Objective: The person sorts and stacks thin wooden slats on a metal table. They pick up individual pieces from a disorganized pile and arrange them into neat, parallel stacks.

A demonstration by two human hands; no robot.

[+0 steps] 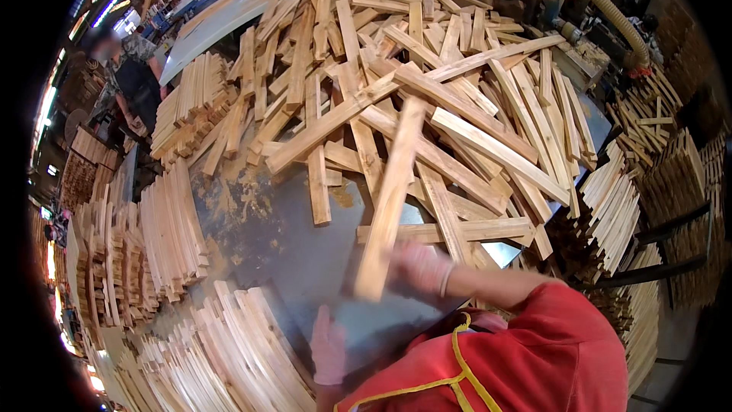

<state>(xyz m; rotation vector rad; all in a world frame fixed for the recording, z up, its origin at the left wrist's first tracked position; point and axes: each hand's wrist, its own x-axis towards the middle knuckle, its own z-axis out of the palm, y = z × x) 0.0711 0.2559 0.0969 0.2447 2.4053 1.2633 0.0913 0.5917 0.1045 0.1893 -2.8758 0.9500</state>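
Note:
My right hand (424,267), in a pale pinkish glove, grips a wooden slat (389,206) near its lower end. The slat stands tilted above the metal table (286,240), its far end over the loose heap of slats (427,137). My left hand (329,345), gloved too, is held over the table's near part with fingers stretched out and nothing in them. Just left of it a row of neatly stacked slats (236,343) stands along the near edge. Both hands are slightly blurred.
More stacked slats stand at the left (171,229) and far left (194,99). Sawdust (248,202) lies on the metal. A co-worker (133,80) stands at the far left. At the right are a ribbed hose (610,11), machinery (568,53) and a slat pile (610,206).

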